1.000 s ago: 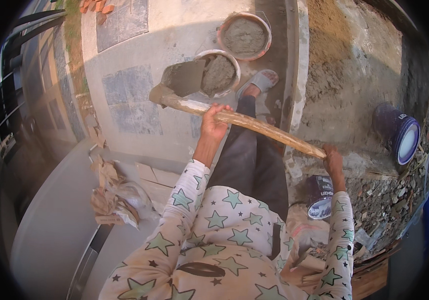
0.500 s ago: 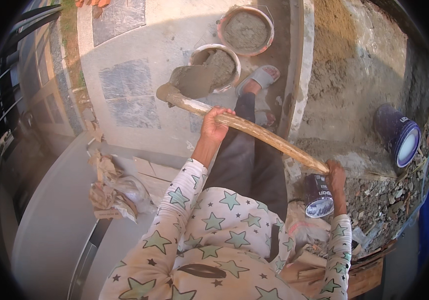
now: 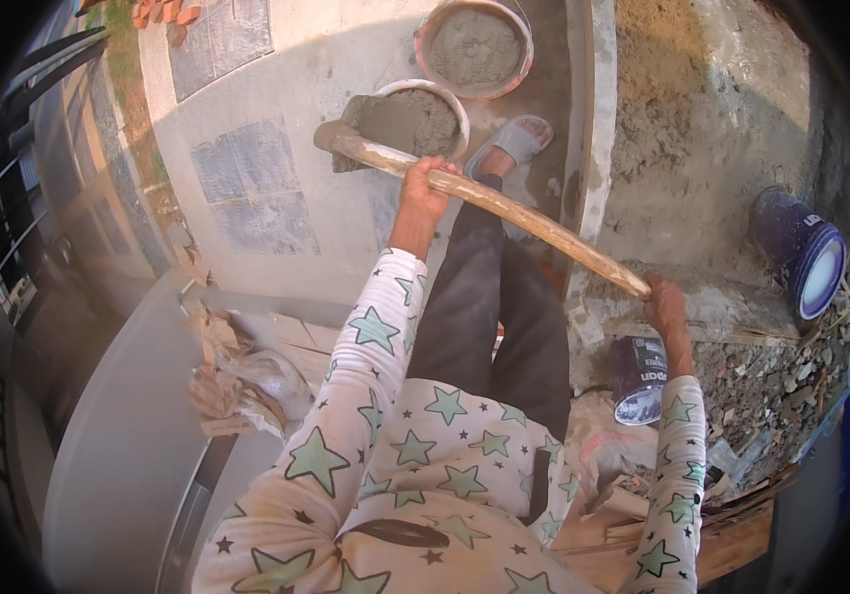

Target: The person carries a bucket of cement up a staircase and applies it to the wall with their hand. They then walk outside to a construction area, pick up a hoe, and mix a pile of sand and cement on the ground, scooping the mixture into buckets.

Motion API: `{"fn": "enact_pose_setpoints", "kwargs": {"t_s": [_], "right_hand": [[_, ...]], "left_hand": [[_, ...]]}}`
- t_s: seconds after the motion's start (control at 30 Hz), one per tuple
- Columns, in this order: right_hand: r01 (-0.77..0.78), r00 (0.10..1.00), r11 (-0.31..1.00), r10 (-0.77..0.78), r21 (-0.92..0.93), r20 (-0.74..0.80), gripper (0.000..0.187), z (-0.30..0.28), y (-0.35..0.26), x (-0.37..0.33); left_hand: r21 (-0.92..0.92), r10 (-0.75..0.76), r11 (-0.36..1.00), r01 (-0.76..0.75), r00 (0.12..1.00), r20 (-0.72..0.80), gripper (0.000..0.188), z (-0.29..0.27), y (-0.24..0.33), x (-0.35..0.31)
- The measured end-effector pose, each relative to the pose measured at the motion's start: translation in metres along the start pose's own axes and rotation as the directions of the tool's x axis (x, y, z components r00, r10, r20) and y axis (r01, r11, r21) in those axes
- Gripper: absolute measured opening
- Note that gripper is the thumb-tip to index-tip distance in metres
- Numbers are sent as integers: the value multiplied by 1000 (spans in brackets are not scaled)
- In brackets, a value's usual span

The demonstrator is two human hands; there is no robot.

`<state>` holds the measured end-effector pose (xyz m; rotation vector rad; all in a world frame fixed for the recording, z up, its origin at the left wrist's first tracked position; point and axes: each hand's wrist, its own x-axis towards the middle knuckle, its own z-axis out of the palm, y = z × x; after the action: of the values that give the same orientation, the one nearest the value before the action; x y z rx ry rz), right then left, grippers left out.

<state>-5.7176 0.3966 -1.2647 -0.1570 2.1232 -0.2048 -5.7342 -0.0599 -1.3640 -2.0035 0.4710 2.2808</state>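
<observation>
Both hands hold a hoe (image 3: 544,230) with a long, worn wooden handle. My left hand (image 3: 425,190) is wrapped round the handle toward the blade end, and my right hand (image 3: 665,307) is closed on its butt end. The mortar-smeared hoe blade (image 3: 370,121) is over the left side of a bucket (image 3: 463,121) of wet grey mortar, hiding part of its rim. Whether the blade touches the mortar, I cannot tell. Just beyond stands a second bucket (image 3: 528,61), filled with grey mortar.
A low concrete ledge (image 3: 598,148) runs along the right of my sandalled foot (image 3: 514,144). Beyond it are a mortar-covered bed (image 3: 657,188), rubble (image 3: 771,386) and two dark blue paint buckets, one lying tilted (image 3: 781,238). Crumpled paper bags (image 3: 232,381) lie at left.
Both hands have moved up slightly with the hoe. The blade is farther up, across the nearer bucket's left side, and its surface shows less broadly than before.
</observation>
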Motion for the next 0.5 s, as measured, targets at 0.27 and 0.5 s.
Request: {"fn": "enact_pose_setpoints", "kwargs": {"t_s": [0.27, 0.5], "right_hand": [[100, 993, 994, -102, -37, -66, 30, 2, -15, 9], [135, 986, 986, -144, -96, -87, 32, -6, -20, 41]], "left_hand": [[-72, 156, 985, -156, 988, -10, 16, -17, 28, -74], [-146, 139, 980, -136, 990, 6, 18, -18, 50, -47]]}}
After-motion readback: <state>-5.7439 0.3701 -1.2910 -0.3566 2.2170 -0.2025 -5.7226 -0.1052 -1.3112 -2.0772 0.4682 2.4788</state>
